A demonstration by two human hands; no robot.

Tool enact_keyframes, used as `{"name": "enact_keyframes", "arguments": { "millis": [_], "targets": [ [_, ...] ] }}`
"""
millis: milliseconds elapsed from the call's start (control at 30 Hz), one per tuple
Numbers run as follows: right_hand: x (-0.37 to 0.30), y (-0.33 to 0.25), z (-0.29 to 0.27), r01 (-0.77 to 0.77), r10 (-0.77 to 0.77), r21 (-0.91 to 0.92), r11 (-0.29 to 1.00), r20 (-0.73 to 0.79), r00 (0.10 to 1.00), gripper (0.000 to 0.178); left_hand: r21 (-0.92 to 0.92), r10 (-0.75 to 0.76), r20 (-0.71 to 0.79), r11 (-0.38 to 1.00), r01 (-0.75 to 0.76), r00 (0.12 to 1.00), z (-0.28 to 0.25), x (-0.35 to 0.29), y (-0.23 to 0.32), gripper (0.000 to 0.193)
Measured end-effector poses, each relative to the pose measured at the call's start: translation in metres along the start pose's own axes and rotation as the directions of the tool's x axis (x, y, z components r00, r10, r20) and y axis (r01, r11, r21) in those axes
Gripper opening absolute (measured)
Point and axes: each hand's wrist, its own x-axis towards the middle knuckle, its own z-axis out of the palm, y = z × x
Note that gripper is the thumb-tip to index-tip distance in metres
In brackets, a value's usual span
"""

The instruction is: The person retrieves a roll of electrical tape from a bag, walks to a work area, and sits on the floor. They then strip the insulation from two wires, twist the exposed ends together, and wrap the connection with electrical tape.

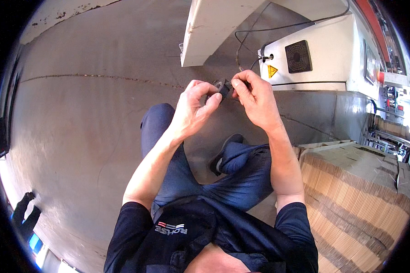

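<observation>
My left hand (193, 104) pinches a small black cable connector (224, 90) between thumb and fingertips, in front of my bent knees. My right hand (256, 98) is closed close beside it, its thumb and fingers pinched at the connector's right side. A thin dark cable (238, 59) comes down from above to my right fingers, which hide its end. How the connector and the cable join, I cannot make out.
A white machine cabinet (321, 54) with a black fan grille (298, 57) stands ahead on the right. Left of it a white beam (209, 29) reaches the grey floor (91, 123). Stacked cardboard sheets (346, 195) lie close at my right. Another person's legs (25, 214) show far left.
</observation>
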Motion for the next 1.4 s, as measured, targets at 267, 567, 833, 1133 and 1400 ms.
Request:
{"name": "enact_keyframes", "arguments": {
  "millis": [267,567,833,1133,1400],
  "targets": [
    [-0.002,0.004,0.002,-0.011,0.011,-0.025,1.000,0.022,1.000,0.018,-0.408,-0.249,0.152,0.866,0.290,0.957,0.009,0.007,0.017,0.040],
    [-0.008,-0.003,0.005,0.155,-0.155,-0.045,0.987,-0.012,0.988,0.006,-0.369,-0.235,0.100,0.894,0.256,0.967,0.006,0.006,0.017,0.041],
    [-0.006,0.005,0.003,0.190,-0.192,-0.067,0.980,-0.025,0.981,0.010,-0.449,-0.258,0.235,0.826,0.340,0.937,-0.002,0.006,0.021,0.032],
    [-0.013,0.003,-0.003,-0.030,-0.002,0.482,0.876,0.066,0.998,0.042,-0.612,-0.382,0.125,0.697,0.374,0.916,-0.006,0.009,0.000,0.016],
    [-0.028,0.005,0.000,-0.080,0.042,0.354,0.932,0.112,0.993,0.050,-0.770,-0.363,0.125,0.551,0.321,0.923,0.017,0.018,0.012,0.030]
  ]
}}
